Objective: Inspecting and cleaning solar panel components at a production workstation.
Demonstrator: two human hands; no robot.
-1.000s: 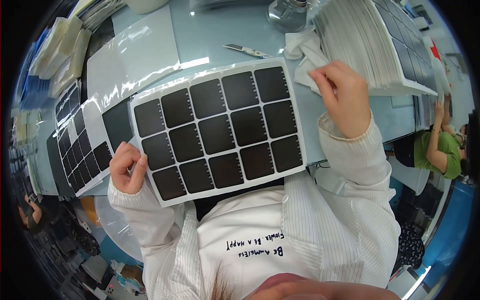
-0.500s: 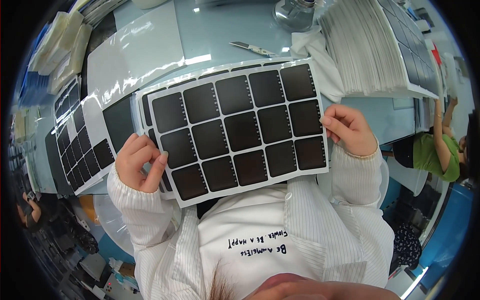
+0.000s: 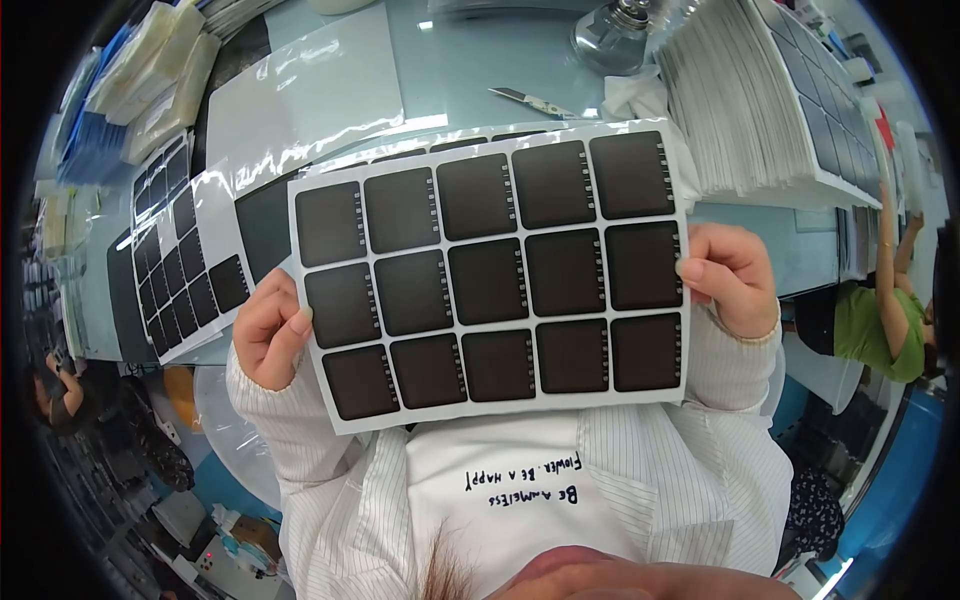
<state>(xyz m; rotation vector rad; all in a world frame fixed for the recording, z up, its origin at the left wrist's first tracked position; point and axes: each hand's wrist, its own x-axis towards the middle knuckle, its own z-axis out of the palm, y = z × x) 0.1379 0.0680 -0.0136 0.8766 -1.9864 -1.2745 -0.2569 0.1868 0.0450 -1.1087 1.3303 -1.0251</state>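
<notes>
A white sheet [image 3: 487, 282] with rows of black rounded squares is held up in front of my chest, tilted toward me. My left hand [image 3: 270, 332] pinches its left edge, thumb on the front and fingers curled behind. At the right edge, my right hand [image 3: 735, 282] grips it the same way, between thumb and bent fingers. Behind its top edge, part of another sheet [image 3: 400, 152] with black squares shows; the held sheet hides the rest.
A craft knife [image 3: 532, 102] lies beyond the sheet, near a glass bottle [image 3: 610, 40] and a crumpled white cloth [image 3: 632, 92]. A tall sheet stack [image 3: 725, 110] stands right. Clear film [image 3: 305, 90] and patterned sheets [image 3: 180, 265] lie left. A person in green [image 3: 875, 325] is at far right.
The held sheet has come nearer and turned more squarely toward me, covering more of the sheets behind it. Both hands moved with it. The whole view has shifted slightly.
</notes>
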